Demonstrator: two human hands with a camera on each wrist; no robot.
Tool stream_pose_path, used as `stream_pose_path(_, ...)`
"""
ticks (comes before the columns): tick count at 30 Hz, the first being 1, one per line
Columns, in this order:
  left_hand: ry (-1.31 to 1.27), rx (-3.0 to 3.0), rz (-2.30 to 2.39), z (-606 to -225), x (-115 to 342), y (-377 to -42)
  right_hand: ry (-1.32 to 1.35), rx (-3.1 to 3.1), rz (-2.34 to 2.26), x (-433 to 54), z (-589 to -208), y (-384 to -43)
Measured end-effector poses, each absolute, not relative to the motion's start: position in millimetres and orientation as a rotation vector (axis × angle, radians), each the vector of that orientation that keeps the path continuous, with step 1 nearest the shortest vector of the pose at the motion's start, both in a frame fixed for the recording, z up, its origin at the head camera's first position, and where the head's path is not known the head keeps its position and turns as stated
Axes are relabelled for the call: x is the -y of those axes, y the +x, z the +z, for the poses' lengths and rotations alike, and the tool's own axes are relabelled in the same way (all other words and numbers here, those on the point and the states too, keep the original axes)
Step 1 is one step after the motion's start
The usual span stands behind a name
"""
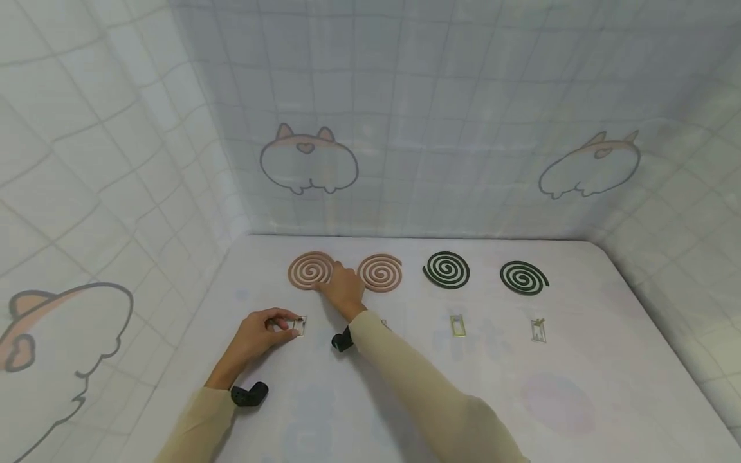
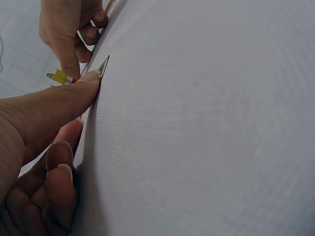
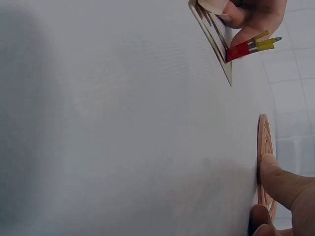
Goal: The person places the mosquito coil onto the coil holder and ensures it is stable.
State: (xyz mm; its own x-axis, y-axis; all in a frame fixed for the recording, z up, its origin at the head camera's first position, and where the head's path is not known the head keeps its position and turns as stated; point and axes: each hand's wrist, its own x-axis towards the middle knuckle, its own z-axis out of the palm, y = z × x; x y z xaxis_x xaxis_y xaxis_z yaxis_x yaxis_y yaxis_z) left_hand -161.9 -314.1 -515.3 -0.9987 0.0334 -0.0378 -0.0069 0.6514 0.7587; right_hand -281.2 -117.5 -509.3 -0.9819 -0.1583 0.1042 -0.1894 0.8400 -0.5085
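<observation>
My left hand (image 1: 258,332) pinches a small rectangular metal coil stand (image 1: 303,326) between thumb and forefinger, low over the white surface. A red and yellow upright piece (image 3: 246,49) rises from that stand in the right wrist view. Farther off, my right hand (image 1: 345,292) grips the right edge of the leftmost brown mosquito coil (image 1: 301,269), which lies on the surface. Its thumb (image 3: 278,179) presses on the coil's face in the right wrist view. How far the other fingers reach beneath the coil is hidden.
To the right lie a second brown coil (image 1: 379,273) and two dark green coils, one nearer (image 1: 446,270) and one at far right (image 1: 523,278). Metal stands (image 1: 458,326) sit in front of them, one partly behind the right sleeve. Patterned cloth walls (image 1: 405,180) enclose the back and sides.
</observation>
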Motion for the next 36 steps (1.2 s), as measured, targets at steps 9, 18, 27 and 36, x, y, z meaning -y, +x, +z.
stream_pose_path(9, 0.039, -2.807, 1.308, -509.1, 310.2, -161.2, 0.224, 3.003, 0.886, 115.7, -502.5, -282.6)
stream_pose_path(18, 0.022, -2.802, 1.311, -510.8, 311.2, -161.1, 0.228, 2.930, 1.132, 109.1, -495.6, -279.9)
stream_pose_path(27, -0.007, -2.813, 1.294, -511.0, 311.0, -160.2, 0.181, 2.966, 1.149, 116.3, -494.0, -282.0)
stream_pose_path(36, -0.004, -2.817, 1.296, -511.2, 309.8, -159.5, 0.250, 3.020, 0.977, 117.9, -492.1, -282.7)
